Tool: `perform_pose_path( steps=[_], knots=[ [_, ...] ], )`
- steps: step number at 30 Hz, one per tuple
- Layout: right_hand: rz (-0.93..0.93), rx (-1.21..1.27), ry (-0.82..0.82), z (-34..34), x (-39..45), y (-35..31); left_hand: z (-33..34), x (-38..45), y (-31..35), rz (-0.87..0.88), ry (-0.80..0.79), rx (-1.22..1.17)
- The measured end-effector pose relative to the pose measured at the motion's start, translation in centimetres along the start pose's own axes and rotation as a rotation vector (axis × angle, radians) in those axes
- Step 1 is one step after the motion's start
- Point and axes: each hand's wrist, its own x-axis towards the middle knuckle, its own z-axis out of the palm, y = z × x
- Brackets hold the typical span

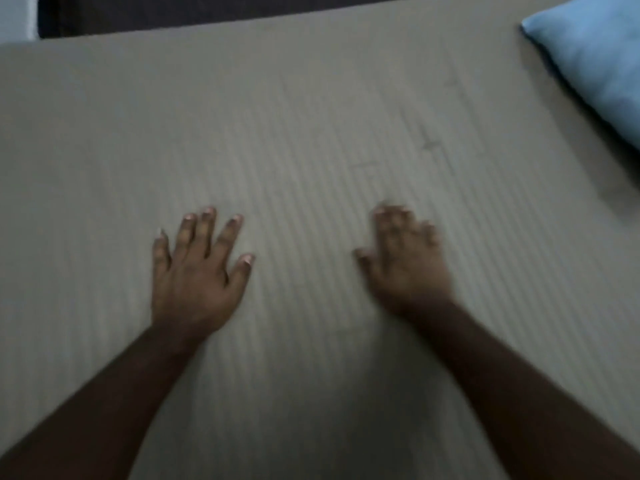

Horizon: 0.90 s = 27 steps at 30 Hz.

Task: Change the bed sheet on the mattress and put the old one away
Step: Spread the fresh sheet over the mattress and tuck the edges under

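Now, nearest the camera, two bare forearms came in from the lower corners, reaching out over the bed sheet [311,140]. The sheet was a pale grey-beige cloth with fine, straight ribs or stripes running away from the viewer, and it lay flat and smooth over the mattress, filling nearly the whole view. The left hand [197,278] lay palm down on it, fingers [207,233] straight and spread wide, gripping nothing. The right hand [405,261] sat beside it, well apart from the left, also palm down on the sheet; it was blurred, its fingers looked loosely extended with nothing in their grasp, though the exact pose was hard to read. A little farther on, faint straight crease lines crossed the cloth, with one small dark cross-shaped mark among them. Farther still, at the right edge, one soft, plump light-blue pillow [595,64] rested on the sheet, its corner pointing inward. Beyond the bed's far edge ran a dark strip, too dim to identify.
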Motion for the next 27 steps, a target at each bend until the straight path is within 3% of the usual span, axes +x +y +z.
perform_pose_path(
  steps=[3,5,6,9,12,17,20,22,24,27],
  knots=[
    [0.313,-0.022,-0.026,-1.5,-1.4,9.8,0.0,-0.3,0.3,-0.067,0.011,0.009],
    [0.413,0.034,-0.009,-2.3,-1.6,7.9,-0.2,-0.9,2.2,-0.125,0.007,-0.024],
    [0.345,0.046,0.028,-2.1,-2.2,4.7,-0.3,-1.6,3.3,-0.129,-0.006,-0.039],
    [-0.114,0.131,0.091,-0.6,-6.4,-7.1,0.3,-5.1,5.2,-0.079,-0.046,-0.014],
    [-0.24,0.181,0.051,0.4,-8.6,-7.4,0.8,-7.2,4.4,-0.063,-0.033,0.005],
    [0.223,-0.016,-0.001,0.7,-10.5,10.6,1.0,-7.4,4.4,-0.058,-0.003,0.003],
    [0.437,0.022,-0.008,-1.5,-11.1,13.4,1.0,-7.9,7.0,-0.174,-0.005,-0.046],
    [0.295,0.029,0.064,-1.5,-12.5,7.9,0.9,-10.1,11.5,-0.124,-0.026,-0.071],
    [0.029,0.05,0.125,-0.1,-15.8,1.6,1.9,-14.7,17.1,0.098,-0.068,-0.029],
    [-0.086,0.108,-0.008,0.9,-20.9,2.6,3.3,-19.2,19.3,0.189,-0.077,0.004]
  ],
)
